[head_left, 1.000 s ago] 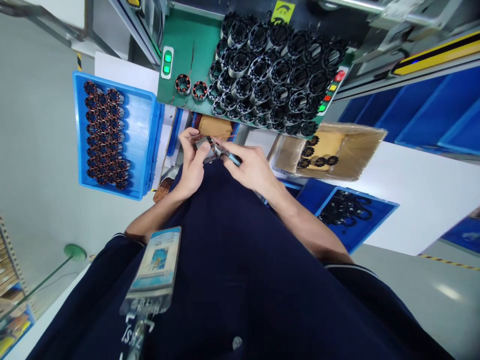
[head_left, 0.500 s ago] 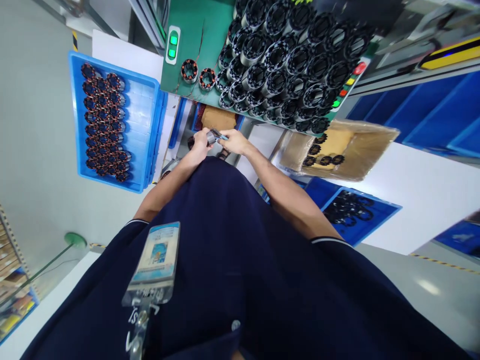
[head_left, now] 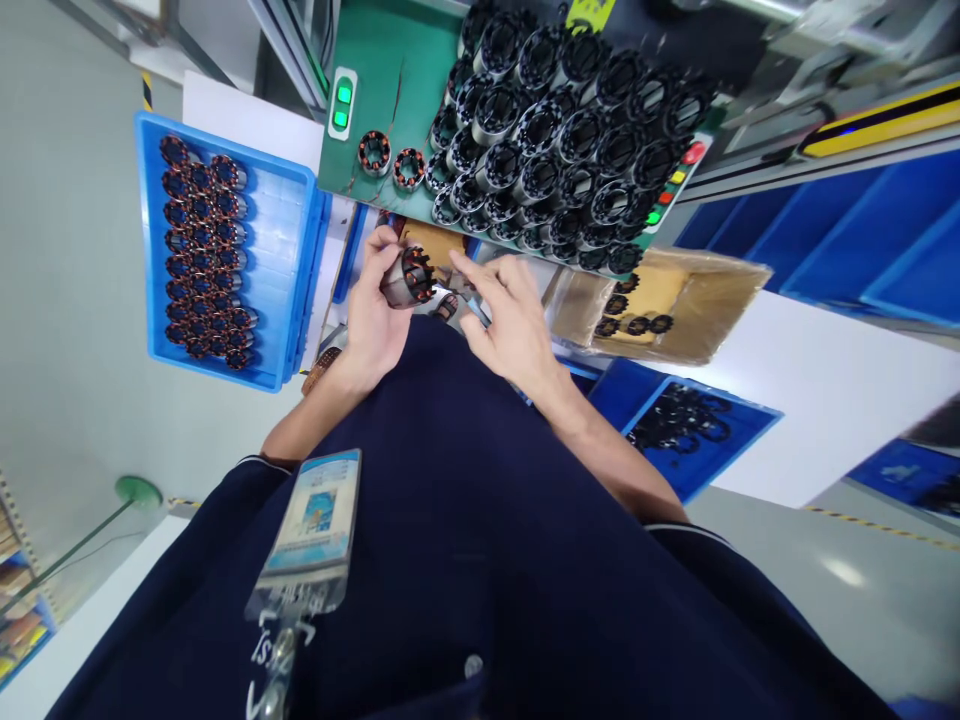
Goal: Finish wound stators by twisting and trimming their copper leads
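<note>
My left hand (head_left: 375, 315) grips a round motor stator (head_left: 409, 277) with copper windings, its open end turned toward my right hand. My right hand (head_left: 510, 320) is beside it with the fingers partly spread; a small blue-handled tool (head_left: 478, 311) lies under its palm and a metal tip shows near the stator. Both hands hover below the edge of a green bench top (head_left: 375, 60). My dark blue shirt fills the lower view, with a badge (head_left: 315, 520) hanging on it.
Many black unwound stators (head_left: 570, 130) are piled on the green bench; two wound ones (head_left: 390, 160) stand at its left. A blue tray (head_left: 292, 240) at left holds rows of wound stators. A cardboard box (head_left: 712, 300) and a blue bin (head_left: 750, 430) with black rings sit at right.
The hands have drawn back toward my body. The stator has turned so its open end shows, and my right hand's fingers have opened away from it.
</note>
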Demonstrator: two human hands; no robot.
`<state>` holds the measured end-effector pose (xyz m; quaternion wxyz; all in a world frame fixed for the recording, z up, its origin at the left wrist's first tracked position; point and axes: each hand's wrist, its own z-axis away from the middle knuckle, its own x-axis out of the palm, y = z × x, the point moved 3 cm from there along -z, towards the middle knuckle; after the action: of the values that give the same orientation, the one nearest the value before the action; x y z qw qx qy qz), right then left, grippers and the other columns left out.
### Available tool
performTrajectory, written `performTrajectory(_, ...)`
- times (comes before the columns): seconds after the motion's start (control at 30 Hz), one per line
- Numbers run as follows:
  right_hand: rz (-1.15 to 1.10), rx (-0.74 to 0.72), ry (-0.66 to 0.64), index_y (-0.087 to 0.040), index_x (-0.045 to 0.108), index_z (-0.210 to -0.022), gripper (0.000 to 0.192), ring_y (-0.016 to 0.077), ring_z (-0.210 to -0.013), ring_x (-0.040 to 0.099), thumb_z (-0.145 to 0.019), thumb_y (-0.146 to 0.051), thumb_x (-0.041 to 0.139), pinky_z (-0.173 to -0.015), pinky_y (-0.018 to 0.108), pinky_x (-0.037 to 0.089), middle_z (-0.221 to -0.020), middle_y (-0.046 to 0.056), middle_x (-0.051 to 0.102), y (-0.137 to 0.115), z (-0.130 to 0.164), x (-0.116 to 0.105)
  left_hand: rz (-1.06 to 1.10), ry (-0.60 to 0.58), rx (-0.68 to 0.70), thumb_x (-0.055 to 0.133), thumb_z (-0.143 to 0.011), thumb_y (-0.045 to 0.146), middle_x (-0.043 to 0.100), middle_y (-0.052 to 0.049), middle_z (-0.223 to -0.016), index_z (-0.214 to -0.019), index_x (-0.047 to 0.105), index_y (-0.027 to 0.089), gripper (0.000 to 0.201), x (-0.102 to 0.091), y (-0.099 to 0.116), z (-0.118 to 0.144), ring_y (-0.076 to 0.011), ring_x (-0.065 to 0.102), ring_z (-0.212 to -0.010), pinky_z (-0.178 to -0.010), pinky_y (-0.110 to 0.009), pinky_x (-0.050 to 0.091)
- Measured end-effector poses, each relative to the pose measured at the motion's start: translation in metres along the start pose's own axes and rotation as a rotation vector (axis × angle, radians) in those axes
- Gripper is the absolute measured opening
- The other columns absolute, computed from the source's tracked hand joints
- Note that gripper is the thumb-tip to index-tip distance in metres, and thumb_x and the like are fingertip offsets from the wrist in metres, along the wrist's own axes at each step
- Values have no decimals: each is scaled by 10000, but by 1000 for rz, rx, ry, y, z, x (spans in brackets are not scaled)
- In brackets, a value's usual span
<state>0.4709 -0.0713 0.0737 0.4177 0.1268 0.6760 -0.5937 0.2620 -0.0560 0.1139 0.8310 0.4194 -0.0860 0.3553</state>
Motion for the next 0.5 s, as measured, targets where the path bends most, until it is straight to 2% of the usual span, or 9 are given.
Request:
performTrajectory(0.1,62,-48,95,-402,572,-1975,759,473,-1371,719,-1217,-396,540,-1295,812,619,-1421,150,724,-31,5,-30,14,-102,71,636,-1228,223,714,-23,-1170,-1168,627,296,95,31,23,35,-237,845,-1297,-1234,-408,710)
performTrajectory(0.17,96,-72,134,-450,546,-1992,766,471,-1365,728,-1228,-400,557,-1283,803,626,-1432,142,735,-46,8,-47,11,-182,124,697,-1204,279,709,-28,-1152,-1163,623,307,90,45,32,51,-277,841,-1405,-1330,-467,699)
performTrajectory(0.23,127,-107,178,-521,467,-2028,820,454,-1335,741,-1229,-384,585,-1237,756,655,-1419,125,751,-57,10,-61,-14,-243,168,760,-1187,349,724,-26,-1152,-1170,624,315,141,54,36,61,-287,839,-1429,-1339,-474,709)
performTrajectory(0.33,143,-157,278,-635,292,-2062,946,410,-1261,770,-1222,-335,607,-1164,670,689,-1348,72,765,-69,12,-75,-19,-271,170,745,-1198,315,736,0,-1178,-1176,632,325,116,58,35,69,-232,845,-1298,-1304,-440,730)
performTrajectory(0.37,143,-173,310,-649,275,-2061,957,394,-1227,780,-1222,-332,608,-1135,645,702,-1321,60,766,-72,13,-78,-16,-280,176,742,-1192,294,737,8,-1177,-1171,638,331,112,58,34,70,-215,839,-1238,-1280,-423,738)
performTrajectory(0.5,106,-248,370,-564,454,-2025,871,318,-1014,802,-1211,-293,605,-956,522,770,-1187,55,788,-78,16,-83,-17,-318,259,849,-1135,331,760,7,-1167,-1157,705,345,146,56,27,69,-203,778,-1109,-1131,-370,735)
